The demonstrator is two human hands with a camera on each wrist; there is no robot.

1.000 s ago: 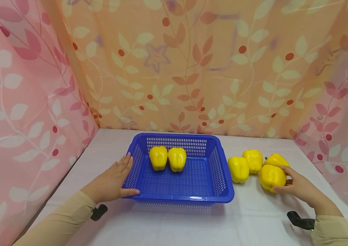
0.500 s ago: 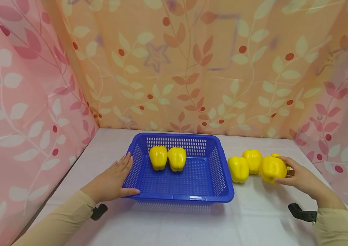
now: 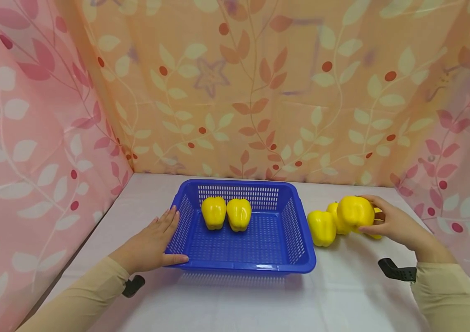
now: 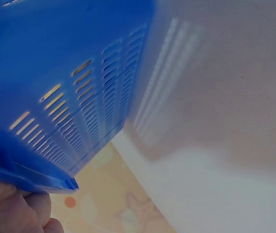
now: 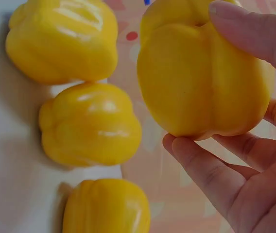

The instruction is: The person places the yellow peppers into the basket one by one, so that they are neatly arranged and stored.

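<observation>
The right hand (image 3: 398, 226) pinches a yellow pepper (image 3: 355, 212) between its thumb and bent fingers, holding it up above the worktop, toward the back-right corner; the right wrist view shows the thumb near the dimple at one end of the pepper and the fingertips against its opposite side. Around and below it, three more yellow peppers lie on the worktop (image 3: 259, 304) between the basket and the right edge: the nearest pepper (image 3: 322, 228) sits just beside the basket's right wall, the middle pepper (image 3: 333, 216) is partly covered by the held one, and the outermost pepper (image 3: 377, 229) is mostly hidden behind the hand. The left hand (image 3: 150, 244) rests on the basket's near-left corner, its fingers straight along the left side and its thumb spread out over the front rim. That blue basket (image 3: 243, 266), with slotted walls, stands upright around the middle of the worktop, closer to the back edge than the front. Inside, two yellow peppers (image 3: 214, 213) stand side by side toward the back-left part of its floor. Both arms wear beige sleeves (image 3: 89, 290), and a black device (image 3: 133, 286) shows at each wrist. Beyond the back edge hangs an orange leaf-patterned cloth (image 3: 235, 138).
</observation>
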